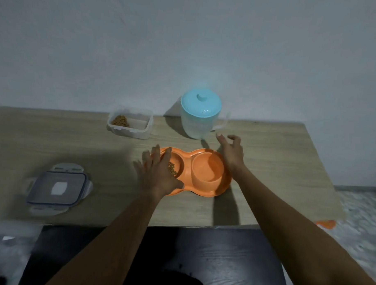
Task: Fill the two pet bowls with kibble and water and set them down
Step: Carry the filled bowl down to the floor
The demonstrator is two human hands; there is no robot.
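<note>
An orange double pet bowl (204,186) lies on the wooden table (55,142). Its left well holds brown kibble (172,168); its right well (207,167) looks empty. My left hand (158,173) lies flat with spread fingers over the left well and rim. My right hand (231,151) hovers open beside the bowl's right edge, fingers curled, just in front of a translucent water jug (199,116) with a light blue lid. A clear container (130,123) with some kibble stands at the back, left of the jug.
The container's grey lid (58,185) lies on the table at the front left. The wall runs right behind the table. A dark surface (179,253) lies below the table's front edge. Something small and orange (327,224) is on the floor at right.
</note>
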